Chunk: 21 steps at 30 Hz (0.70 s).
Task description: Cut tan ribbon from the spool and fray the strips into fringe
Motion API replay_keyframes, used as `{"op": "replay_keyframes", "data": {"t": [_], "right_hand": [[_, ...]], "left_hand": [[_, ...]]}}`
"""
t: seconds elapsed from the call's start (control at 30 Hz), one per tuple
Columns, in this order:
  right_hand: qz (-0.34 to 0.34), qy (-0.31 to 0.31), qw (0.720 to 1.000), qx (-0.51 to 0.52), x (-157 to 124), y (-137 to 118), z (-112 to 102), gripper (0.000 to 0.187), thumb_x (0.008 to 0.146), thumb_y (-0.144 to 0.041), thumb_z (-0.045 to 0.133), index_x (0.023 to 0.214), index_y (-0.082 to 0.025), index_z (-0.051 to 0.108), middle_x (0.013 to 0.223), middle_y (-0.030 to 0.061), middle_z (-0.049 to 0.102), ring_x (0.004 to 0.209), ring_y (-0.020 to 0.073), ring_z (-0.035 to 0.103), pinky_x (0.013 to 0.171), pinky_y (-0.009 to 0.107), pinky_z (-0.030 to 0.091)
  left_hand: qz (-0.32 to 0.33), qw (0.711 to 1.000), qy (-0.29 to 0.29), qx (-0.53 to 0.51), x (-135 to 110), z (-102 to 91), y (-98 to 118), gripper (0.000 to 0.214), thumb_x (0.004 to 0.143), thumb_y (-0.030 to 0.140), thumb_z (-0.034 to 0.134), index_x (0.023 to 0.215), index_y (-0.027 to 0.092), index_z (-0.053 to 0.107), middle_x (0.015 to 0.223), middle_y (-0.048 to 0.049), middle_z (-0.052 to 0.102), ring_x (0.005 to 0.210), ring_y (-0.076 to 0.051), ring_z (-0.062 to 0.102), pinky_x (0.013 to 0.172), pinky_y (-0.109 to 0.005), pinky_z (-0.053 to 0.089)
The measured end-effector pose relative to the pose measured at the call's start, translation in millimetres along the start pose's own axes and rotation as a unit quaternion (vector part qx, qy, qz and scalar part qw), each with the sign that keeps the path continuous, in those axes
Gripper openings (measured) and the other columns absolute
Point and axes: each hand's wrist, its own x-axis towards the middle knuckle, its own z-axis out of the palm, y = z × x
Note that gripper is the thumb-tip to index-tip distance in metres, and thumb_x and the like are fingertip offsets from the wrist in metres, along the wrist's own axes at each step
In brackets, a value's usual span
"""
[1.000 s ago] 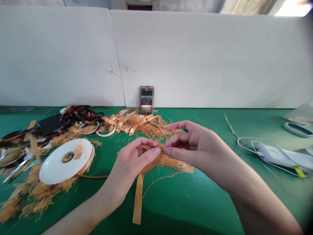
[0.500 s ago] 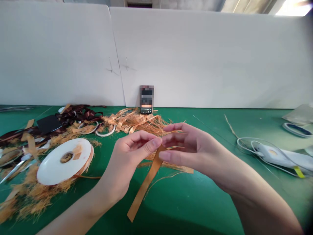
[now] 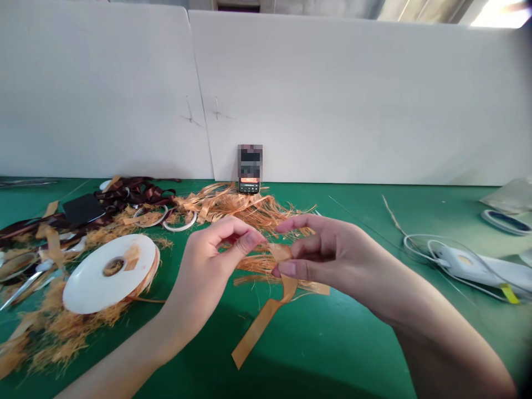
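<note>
My right hand (image 3: 328, 256) pinches a short piece of orange satin ribbon (image 3: 264, 324) between thumb and fingers. The ribbon shows a fold near the fingertips, and its cut tail hangs down-left over the green mat. My left hand (image 3: 208, 271) is curled just left of it, thumb and fingertips close together; any thin strand between them is hidden. Frayed orange fibres (image 3: 257, 265) lie beneath both hands. Further left sits a white spool of orange ribbon (image 3: 110, 274), with a thin strand trailing from it.
More frayed ribbon (image 3: 236, 205) lies heaped behind my hands, before a blurred upright phone (image 3: 250, 169). Dark brown ribbon (image 3: 133, 192), a black pad (image 3: 83, 209) and a metal blade (image 3: 20, 291) lie left. A white corded device (image 3: 469, 263) lies right, before white boards.
The ribbon's tail has swung right and now shows a fold. My left hand has risen slightly and drawn left, away from the ribbon, and my right hand has dropped slightly.
</note>
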Motion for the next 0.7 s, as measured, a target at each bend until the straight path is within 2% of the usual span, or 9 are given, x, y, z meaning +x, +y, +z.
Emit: {"op": "replay_keyframes", "data": {"t": [0.13, 0.2, 0.27, 0.37, 0.43, 0.53, 0.6, 0.7], "right_hand": [[0.011, -0.002, 1.0, -0.003, -1, 1, 0, 0.038, 0.072, -0.03, 0.074, 0.105, -0.026, 0.055, 0.074, -0.0004, 0.075, 0.071, 0.0177, 0.07, 0.062, 0.029, 0.051], [0.012, -0.005, 1.0, 0.002, -1, 1, 0, 0.038, 0.072, -0.029, 0.074, 0.105, -0.026, 0.055, 0.073, -0.0001, 0.074, 0.071, 0.0186, 0.07, 0.063, 0.031, 0.052], [0.016, -0.012, 1.0, 0.008, 0, 1, 1, 0.039, 0.072, -0.028, 0.074, 0.105, -0.026, 0.055, 0.072, -0.0002, 0.074, 0.071, 0.0193, 0.069, 0.063, 0.032, 0.052], [0.035, -0.033, 0.999, 0.006, 2, 1, 2, 0.041, 0.068, -0.027, 0.078, 0.103, -0.025, 0.056, 0.073, -0.0002, 0.074, 0.07, 0.0176, 0.068, 0.063, 0.03, 0.051], [0.044, -0.036, 0.998, 0.006, 4, 0, 2, 0.036, 0.067, -0.027, 0.079, 0.097, -0.025, 0.059, 0.075, 0.0003, 0.075, 0.07, 0.0158, 0.067, 0.063, 0.027, 0.05], [0.04, -0.018, 0.999, 0.004, 5, -2, 1, 0.016, 0.073, -0.03, 0.075, 0.08, -0.023, 0.063, 0.074, 0.0008, 0.074, 0.068, 0.013, 0.066, 0.061, 0.024, 0.048], [0.029, -0.013, 0.999, -0.011, 5, -2, 0, 0.016, 0.075, -0.033, 0.072, 0.07, -0.021, 0.063, 0.068, 0.0004, 0.071, 0.06, 0.0105, 0.06, 0.055, 0.023, 0.043], [0.008, -0.019, 1.0, -0.02, 3, -2, 0, 0.019, 0.072, -0.033, 0.075, 0.065, -0.02, 0.063, 0.057, -0.0025, 0.061, 0.051, 0.0078, 0.046, 0.047, 0.022, 0.032]], "left_hand": [[0.011, 0.999, 0.047, -0.024, 0, -3.7, -2, 0.019, 0.085, 0.04, 0.062, 0.075, 0.025, 0.067, 0.081, 0.004, 0.067, 0.083, -0.014, 0.057, 0.075, -0.021, 0.042], [0.019, 0.999, 0.019, -0.028, -1, -4.4, 0, 0.019, 0.087, 0.042, 0.06, 0.08, 0.026, 0.068, 0.087, 0.0039, 0.067, 0.087, -0.013, 0.057, 0.077, -0.021, 0.042], [0.023, 0.999, -0.043, -0.022, -3, -2.9, 3, 0.016, 0.085, 0.041, 0.063, 0.085, 0.027, 0.069, 0.093, 0.0037, 0.066, 0.091, -0.013, 0.058, 0.079, -0.022, 0.042], [0.023, 0.994, -0.109, -0.012, -3, 2.1, 6, 0.013, 0.079, 0.038, 0.07, 0.079, 0.025, 0.07, 0.095, 0.0027, 0.065, 0.095, -0.014, 0.058, 0.081, -0.022, 0.043], [0.02, 0.994, -0.111, -0.009, -1, 5.0, 5, 0.014, 0.079, 0.034, 0.07, 0.071, 0.023, 0.069, 0.092, 0.0022, 0.063, 0.093, -0.014, 0.058, 0.08, -0.022, 0.043], [0.007, 0.995, -0.102, -0.02, 2, 6.5, 1, 0.016, 0.081, 0.032, 0.068, 0.067, 0.023, 0.069, 0.086, 0.0021, 0.062, 0.087, -0.013, 0.058, 0.079, -0.023, 0.043], [-0.012, 0.993, -0.104, -0.048, 2, 6.1, 0, 0.017, 0.081, 0.033, 0.068, 0.068, 0.023, 0.068, 0.087, 0.002, 0.061, 0.086, -0.013, 0.057, 0.076, -0.024, 0.044], [-0.059, 0.984, -0.121, -0.119, 1, 5.3, 0, 0.018, 0.081, 0.034, 0.068, 0.068, 0.023, 0.068, 0.088, 0.0022, 0.058, 0.082, -0.012, 0.055, 0.071, -0.022, 0.044]]}}
